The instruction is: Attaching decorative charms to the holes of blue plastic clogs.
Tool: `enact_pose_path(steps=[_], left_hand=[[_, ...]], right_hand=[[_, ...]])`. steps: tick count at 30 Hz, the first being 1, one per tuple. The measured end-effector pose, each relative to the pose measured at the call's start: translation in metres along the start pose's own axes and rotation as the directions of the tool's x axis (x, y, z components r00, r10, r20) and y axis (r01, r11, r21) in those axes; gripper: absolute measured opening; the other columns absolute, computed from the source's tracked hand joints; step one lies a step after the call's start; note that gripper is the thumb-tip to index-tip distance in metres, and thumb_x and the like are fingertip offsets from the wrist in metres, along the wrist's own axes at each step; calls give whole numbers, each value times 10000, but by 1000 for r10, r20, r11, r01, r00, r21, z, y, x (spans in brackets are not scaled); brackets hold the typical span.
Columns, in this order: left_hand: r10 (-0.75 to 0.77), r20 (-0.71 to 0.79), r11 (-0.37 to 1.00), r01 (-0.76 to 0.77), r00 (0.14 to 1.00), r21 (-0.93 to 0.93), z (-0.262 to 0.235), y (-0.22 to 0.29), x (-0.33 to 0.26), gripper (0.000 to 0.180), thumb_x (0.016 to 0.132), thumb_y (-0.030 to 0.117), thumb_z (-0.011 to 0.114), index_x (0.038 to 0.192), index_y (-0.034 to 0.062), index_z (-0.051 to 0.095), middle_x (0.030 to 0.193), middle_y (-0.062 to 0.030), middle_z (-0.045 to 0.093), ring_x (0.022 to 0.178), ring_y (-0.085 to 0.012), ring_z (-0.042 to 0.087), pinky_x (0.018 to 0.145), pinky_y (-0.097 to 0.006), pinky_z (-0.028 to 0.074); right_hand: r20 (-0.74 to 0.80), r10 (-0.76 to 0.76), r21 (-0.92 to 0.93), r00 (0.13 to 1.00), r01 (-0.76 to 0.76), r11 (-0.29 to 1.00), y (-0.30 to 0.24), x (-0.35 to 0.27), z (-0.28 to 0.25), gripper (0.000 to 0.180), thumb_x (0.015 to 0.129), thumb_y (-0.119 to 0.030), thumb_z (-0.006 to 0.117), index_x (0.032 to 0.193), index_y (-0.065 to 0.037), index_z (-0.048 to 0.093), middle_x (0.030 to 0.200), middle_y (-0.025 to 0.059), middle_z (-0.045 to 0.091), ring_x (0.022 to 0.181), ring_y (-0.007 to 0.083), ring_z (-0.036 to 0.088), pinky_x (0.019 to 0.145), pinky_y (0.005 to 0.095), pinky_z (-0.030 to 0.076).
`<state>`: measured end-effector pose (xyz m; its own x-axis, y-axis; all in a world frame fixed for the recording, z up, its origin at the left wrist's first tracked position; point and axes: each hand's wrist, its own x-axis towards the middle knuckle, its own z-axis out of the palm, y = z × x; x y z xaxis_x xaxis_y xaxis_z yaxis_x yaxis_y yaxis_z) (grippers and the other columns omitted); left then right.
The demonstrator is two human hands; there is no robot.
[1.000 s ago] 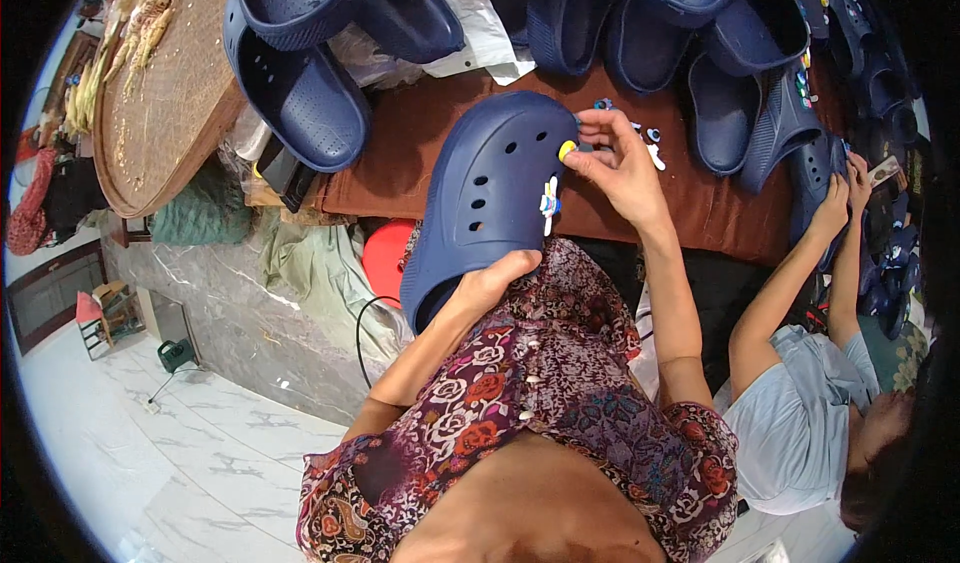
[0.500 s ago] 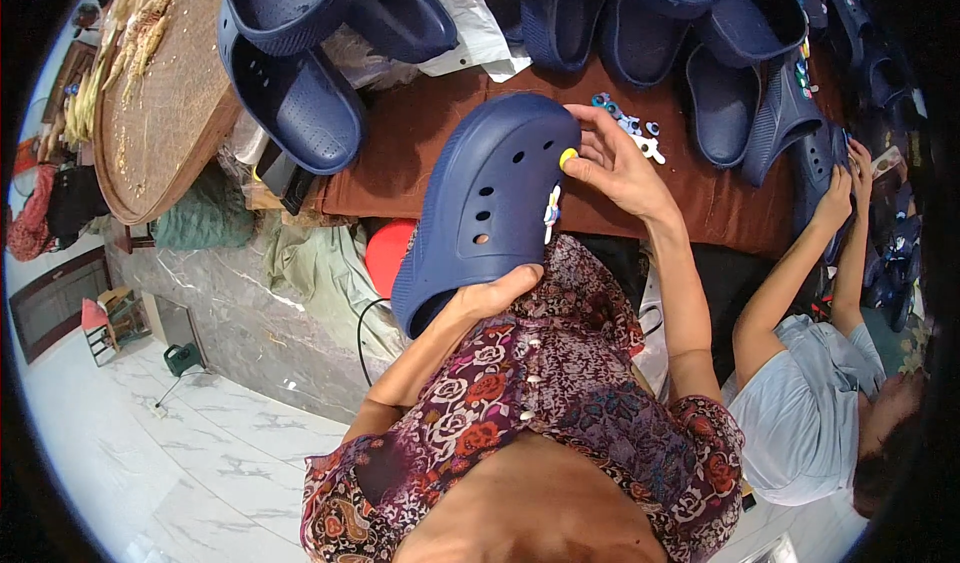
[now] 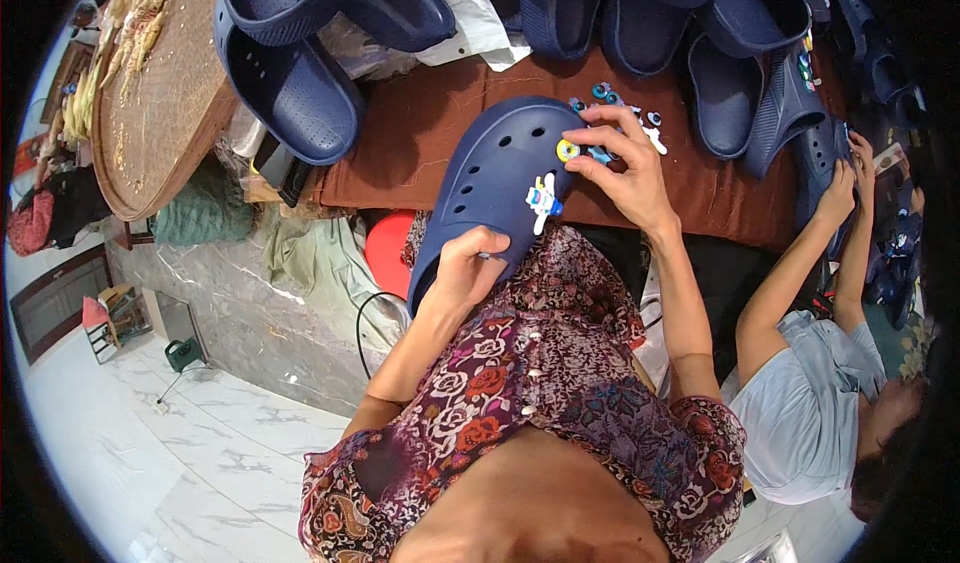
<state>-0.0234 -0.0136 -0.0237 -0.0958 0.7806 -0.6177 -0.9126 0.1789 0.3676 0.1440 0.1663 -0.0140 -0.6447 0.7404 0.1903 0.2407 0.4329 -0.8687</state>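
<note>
A navy blue clog (image 3: 485, 188) with round holes is held in front of my chest, its toe pointing up and away. My left hand (image 3: 470, 268) grips it at the opening, thumb over the rim and the other fingers partly hidden. A white and blue figure-shaped shoe charm (image 3: 544, 201) sits on the clog's upper. At the right side of the toe, my right hand (image 3: 628, 173) pinches a round yellow shoe charm (image 3: 568, 151) with a pale centre. The yellow charm is against the clog; whether it is seated in a hole, I cannot tell. Loose charms (image 3: 601, 92) lie on the cloth just beyond.
A brown cloth (image 3: 430, 113) covers the table. Several navy clogs (image 3: 305, 113) stand along its far side, near a white plastic bag (image 3: 470, 13). A round woven tray (image 3: 160, 113) leans at the left. On the right, a co-worker's hands (image 3: 838, 198) hold another clog.
The clog has rolled so its upper faces me more, bringing the figure-shaped charm into fuller view. My left thumb has shifted up over the rim. The yellow charm now shows its round face.
</note>
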Motion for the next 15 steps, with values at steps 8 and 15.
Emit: enact_pose_path(steps=[8,15], left_hand=[[102,23,992,-103,995,70,18,-3,-5,106,720,-4,606,806,58,610,822,-4,593,752,-115,533,700,-277,405],[74,41,997,-73,996,-27,19,1,-3,385,702,-22,566,1086,-11,581,1034,-80,626,945,-205,597,861,-337,460]], right_hand=[[-150,-16,-32,989,11,999,-9,-6,19,215,756,-155,787,943,-73,721,1116,100,589,992,199,584,710,295,496],[-112,-30,-17,993,28,999,-6,-6,19,219,814,-138,732,1015,-61,692,1111,102,592,962,218,601,725,299,496]])
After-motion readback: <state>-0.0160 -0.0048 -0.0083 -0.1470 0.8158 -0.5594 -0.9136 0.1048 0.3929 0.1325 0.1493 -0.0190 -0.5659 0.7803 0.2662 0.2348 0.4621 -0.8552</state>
